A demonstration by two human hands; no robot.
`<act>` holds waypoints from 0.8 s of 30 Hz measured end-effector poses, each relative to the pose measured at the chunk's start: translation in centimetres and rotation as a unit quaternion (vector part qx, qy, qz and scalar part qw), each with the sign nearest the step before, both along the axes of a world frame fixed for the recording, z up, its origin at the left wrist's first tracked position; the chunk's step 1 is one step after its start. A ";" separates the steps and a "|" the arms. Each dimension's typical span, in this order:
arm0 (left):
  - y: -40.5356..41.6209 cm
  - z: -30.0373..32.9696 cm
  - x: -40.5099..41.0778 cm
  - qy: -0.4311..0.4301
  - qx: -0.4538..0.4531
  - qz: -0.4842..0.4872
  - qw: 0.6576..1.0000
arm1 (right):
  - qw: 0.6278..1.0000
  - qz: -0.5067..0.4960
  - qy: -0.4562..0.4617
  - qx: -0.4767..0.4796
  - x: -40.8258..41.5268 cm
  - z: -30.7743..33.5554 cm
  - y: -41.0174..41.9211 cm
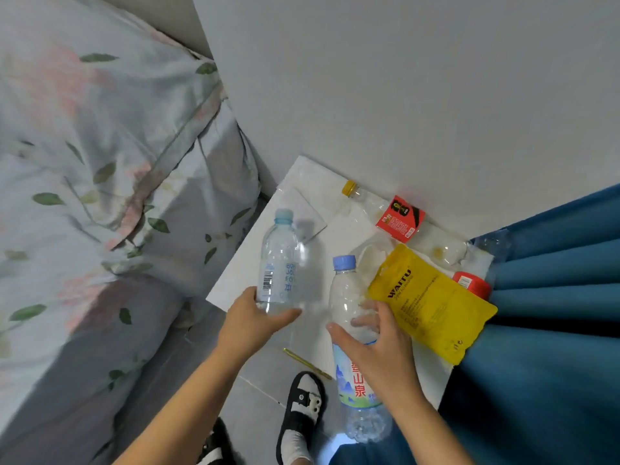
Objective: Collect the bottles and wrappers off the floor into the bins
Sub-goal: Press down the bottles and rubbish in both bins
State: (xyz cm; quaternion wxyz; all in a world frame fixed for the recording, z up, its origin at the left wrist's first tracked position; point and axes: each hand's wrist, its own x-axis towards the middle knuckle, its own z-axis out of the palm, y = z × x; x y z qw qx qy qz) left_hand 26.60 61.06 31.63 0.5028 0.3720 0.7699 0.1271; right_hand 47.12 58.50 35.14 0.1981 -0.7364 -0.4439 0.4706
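Note:
My left hand (252,322) grips the base of a clear bottle with a pale blue cap (280,263), held upright. My right hand (370,340) grips the middle of a second clear bottle with a blue cap and a green-and-red label (349,303). A yellow wrapper pouch (432,300) lies on the floor just right of my right hand. Behind it lies a clear bottle with a yellow cap and a red label (401,219), on its side against the wall. A red object (471,283) pokes out from under the pouch by the curtain.
A bed with floral bedding (100,196) fills the left. A blue curtain (553,280) hangs at the right. A thin yellow-green stick (307,363) lies on the floor near my sandalled foot (303,407). The white wall (402,78) stands behind.

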 end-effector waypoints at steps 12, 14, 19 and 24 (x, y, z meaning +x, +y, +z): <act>-11.5 4.0 -14.3 -0.058 0.156 0.262 0.950 | 0.983 0.180 0.042 0.010 -18.7 2.3 -1.0; -15.2 4.2 -17.9 -0.059 0.167 0.300 0.937 | 0.973 0.226 0.043 0.017 -23.1 2.6 -3.2; -27.2 5.3 -26.7 -0.032 0.174 0.407 0.896 | 0.939 0.338 0.053 0.029 -34.8 3.1 -11.5; -40.7 5.9 -33.5 0.012 0.176 0.512 0.840 | 0.892 0.446 0.067 0.016 -46.0 3.3 -21.9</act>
